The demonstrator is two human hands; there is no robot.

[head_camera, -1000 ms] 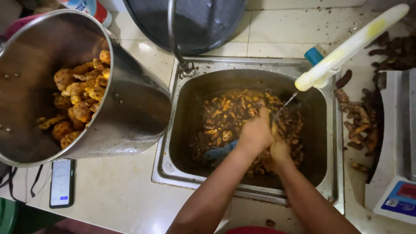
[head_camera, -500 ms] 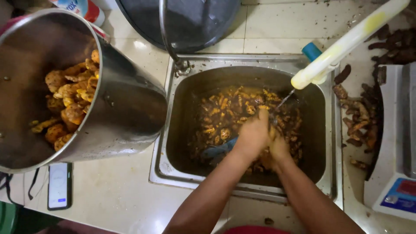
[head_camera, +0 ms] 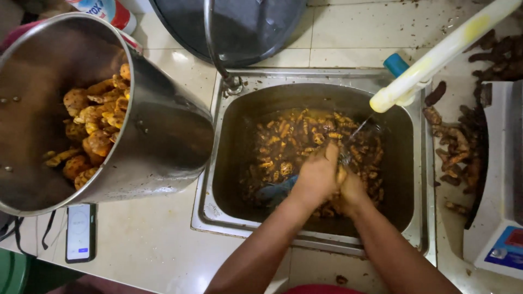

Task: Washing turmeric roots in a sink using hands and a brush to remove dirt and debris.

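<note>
Left hand: the left hand (head_camera: 317,177) was curled and pressed against the other, low in the sink; what it gripped could not be told, though a blue thing (head_camera: 274,191), perhaps a brush, lay just beneath it.
Right hand: the right hand (head_camera: 353,190) was closed narrow around a small root piece, touching the left, under the thin stream from the pale tap spout (head_camera: 436,54).
Roots: brown-orange root pieces (head_camera: 291,141) lay soaking in muddy water, filling the far half of the steel sink (head_camera: 220,158).
Left of sink: a big steel pot (head_camera: 158,141), tilted, held cleaner orange pieces (head_camera: 95,128); a phone (head_camera: 79,231) lay near it on the counter.
Right of sink: unwashed dark roots (head_camera: 455,149) lay beside a white scale (head_camera: 501,218).
Doing it well: by my judgement, rubbing each piece firmly under the stream, turning it so the creases come clean, would serve best.
</note>
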